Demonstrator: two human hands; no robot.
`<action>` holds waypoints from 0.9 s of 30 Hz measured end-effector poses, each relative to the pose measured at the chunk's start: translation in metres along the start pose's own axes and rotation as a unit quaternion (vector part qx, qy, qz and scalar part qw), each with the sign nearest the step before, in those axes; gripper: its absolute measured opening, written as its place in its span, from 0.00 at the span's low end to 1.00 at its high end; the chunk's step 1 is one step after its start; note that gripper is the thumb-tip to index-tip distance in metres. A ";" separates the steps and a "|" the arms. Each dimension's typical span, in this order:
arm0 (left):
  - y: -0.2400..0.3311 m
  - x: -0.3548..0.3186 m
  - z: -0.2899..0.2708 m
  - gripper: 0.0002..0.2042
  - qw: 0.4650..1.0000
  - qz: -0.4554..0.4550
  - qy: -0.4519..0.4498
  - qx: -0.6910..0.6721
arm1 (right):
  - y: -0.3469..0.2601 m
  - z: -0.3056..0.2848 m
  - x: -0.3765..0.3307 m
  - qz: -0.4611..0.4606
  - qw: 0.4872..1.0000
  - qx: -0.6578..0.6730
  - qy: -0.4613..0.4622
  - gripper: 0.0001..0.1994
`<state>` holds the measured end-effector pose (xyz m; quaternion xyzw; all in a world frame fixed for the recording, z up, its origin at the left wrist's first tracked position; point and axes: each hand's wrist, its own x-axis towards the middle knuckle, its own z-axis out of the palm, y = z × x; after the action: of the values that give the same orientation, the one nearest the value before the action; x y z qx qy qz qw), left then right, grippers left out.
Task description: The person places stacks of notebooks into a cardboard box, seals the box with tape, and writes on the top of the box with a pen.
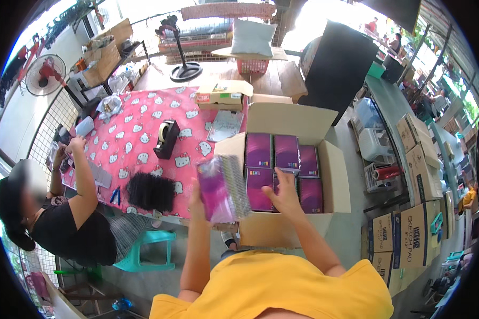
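My left hand (pixel 196 201) grips a plastic-wrapped pack of purple notebooks (pixel 216 187) by its left side. The pack is tilted, with spiral bindings along its right side, just left of an open cardboard box (pixel 337 181). Inside the box lie several purple notebook packs (pixel 259 150), set in two rows. Over the middle of these packs is my right hand (pixel 286 198), thumb and fingers apart, with nothing in its grasp. Its fingertips reach the packs; whether they press on them I cannot tell.
A pink-covered table (pixel 143 114) bears a tape dispenser (pixel 166 139), a black bristly bundle (pixel 151 192), blue-handled pliers (pixel 115 195) and a small carton (pixel 221 100). At left a co-worker (pixel 72 228) sits on a green stool (pixel 146 250). Stacked cartons (pixel 410 236) stand at right.
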<state>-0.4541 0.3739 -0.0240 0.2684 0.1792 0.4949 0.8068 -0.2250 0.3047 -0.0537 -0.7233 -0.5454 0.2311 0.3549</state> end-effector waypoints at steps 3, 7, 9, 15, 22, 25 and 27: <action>-0.037 -0.009 0.028 0.30 0.962 0.032 -0.034 0.271 | -0.034 -0.024 -0.017 -0.119 0.986 0.113 0.042 0.37; -0.052 -0.019 0.036 0.28 0.765 0.177 -0.024 0.619 | -0.032 -0.069 -0.037 0.004 0.948 0.317 0.039 0.36; -0.048 -0.017 0.000 0.28 0.772 0.197 0.123 0.592 | -0.001 -0.092 -0.032 0.139 0.930 0.340 0.015 0.34; -0.101 0.019 -0.220 0.25 0.891 -0.074 0.444 0.063 | 0.047 -0.042 0.000 0.155 0.976 -0.152 0.011 0.35; -0.192 0.049 -0.278 0.31 0.612 -0.031 0.734 0.291 | 0.007 -0.004 0.008 0.040 0.956 -0.244 0.157 0.35; -0.188 0.052 -0.303 0.39 0.596 -0.039 0.725 0.343 | -0.064 0.020 0.038 -0.179 0.975 -0.040 0.126 0.29; -0.185 0.055 -0.304 0.41 0.656 0.024 0.671 0.346 | -0.106 0.060 0.080 -0.242 0.969 0.036 -0.040 0.28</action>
<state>-0.4686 0.4334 -0.3791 0.1275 0.8234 0.4619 0.3040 -0.3107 0.4125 -0.0072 -0.5469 -0.7092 0.1865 0.4040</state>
